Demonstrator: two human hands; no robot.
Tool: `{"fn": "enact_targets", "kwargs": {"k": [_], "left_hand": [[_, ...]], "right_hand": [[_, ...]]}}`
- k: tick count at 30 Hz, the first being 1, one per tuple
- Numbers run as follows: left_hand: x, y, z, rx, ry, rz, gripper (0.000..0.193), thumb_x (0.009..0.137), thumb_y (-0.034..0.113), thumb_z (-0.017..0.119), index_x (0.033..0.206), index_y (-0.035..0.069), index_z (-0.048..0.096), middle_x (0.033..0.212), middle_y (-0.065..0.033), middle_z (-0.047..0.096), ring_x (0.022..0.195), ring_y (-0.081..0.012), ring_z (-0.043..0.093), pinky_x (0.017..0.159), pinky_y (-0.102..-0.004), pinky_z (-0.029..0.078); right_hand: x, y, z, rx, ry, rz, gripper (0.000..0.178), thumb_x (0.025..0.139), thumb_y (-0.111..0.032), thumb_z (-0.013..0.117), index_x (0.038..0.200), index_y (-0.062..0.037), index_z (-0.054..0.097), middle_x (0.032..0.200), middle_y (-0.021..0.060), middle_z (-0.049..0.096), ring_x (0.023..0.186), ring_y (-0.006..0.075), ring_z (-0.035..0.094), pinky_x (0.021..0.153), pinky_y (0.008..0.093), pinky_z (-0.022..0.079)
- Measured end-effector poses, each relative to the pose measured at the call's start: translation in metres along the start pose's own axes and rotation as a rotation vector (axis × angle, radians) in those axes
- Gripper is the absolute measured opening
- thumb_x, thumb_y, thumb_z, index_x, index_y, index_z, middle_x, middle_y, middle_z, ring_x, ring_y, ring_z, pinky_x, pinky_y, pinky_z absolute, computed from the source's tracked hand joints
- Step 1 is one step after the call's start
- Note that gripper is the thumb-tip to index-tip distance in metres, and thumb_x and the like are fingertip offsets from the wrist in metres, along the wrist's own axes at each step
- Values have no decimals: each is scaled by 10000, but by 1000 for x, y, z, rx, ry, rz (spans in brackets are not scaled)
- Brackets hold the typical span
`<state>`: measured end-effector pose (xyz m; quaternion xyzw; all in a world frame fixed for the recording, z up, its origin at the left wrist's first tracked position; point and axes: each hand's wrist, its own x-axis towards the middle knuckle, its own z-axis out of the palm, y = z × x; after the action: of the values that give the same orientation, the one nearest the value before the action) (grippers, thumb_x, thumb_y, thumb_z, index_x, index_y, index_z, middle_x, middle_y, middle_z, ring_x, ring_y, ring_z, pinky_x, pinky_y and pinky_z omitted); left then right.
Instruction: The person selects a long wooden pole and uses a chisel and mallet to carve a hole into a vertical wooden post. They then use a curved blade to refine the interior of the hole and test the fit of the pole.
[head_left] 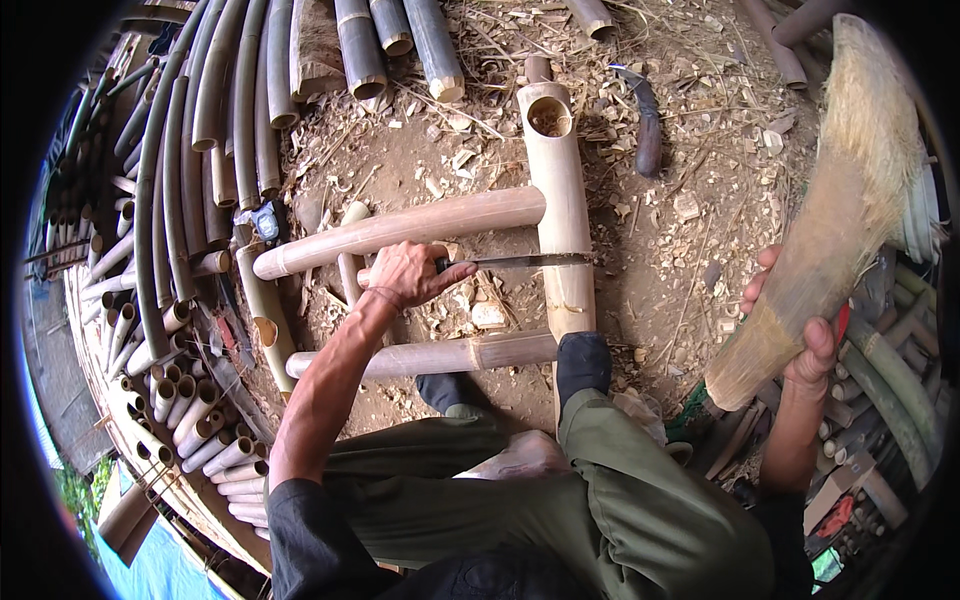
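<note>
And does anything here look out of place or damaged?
Perhaps the curved knife: it lies loose on the ground among wood chips, right of the pale bamboo post, its blade seemingly uncovered.

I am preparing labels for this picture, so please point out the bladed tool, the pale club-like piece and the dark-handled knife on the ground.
Bladed tool [520, 262], head view: on its dark blade.
Pale club-like piece [845, 205], head view: on its middle.
Dark-handled knife [650, 132], head view: on its handle.
</note>
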<state>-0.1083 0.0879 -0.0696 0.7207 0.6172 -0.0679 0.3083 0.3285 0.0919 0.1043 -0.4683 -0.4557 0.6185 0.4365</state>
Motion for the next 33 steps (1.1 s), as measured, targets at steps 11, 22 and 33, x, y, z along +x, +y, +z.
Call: {"fn": "enact_targets", "kwargs": {"k": [11,22,33], "left_hand": [[-6,-14,16,7,19,-17,623,813,690,592,804,82,731,593,-168,626,638,-350,654,603,-458,507],[-15,-27,18,97,-125,-30,606,841,710,525,849,146,746,638,-150,658,641,-342,660,619,-455,524],[-18,-40,-8,20,-94,-14,670,819,766,496,861,157,771,616,-138,663,535,-305,620,542,-449,502]], "right_hand": [[13,23,41,-285,-84,149,824,691,-275,751,1348,59,383,1163,185,588,947,249,664,847,379,559],[57,-10,64,-836,41,-338,845,747,-268,753,1423,-3,320,1231,220,549,1060,345,616,961,479,515],[49,-19,73,-1019,-66,-217,864,740,-308,769,1435,-35,334,1271,236,554,1081,378,617,946,451,528]]}}
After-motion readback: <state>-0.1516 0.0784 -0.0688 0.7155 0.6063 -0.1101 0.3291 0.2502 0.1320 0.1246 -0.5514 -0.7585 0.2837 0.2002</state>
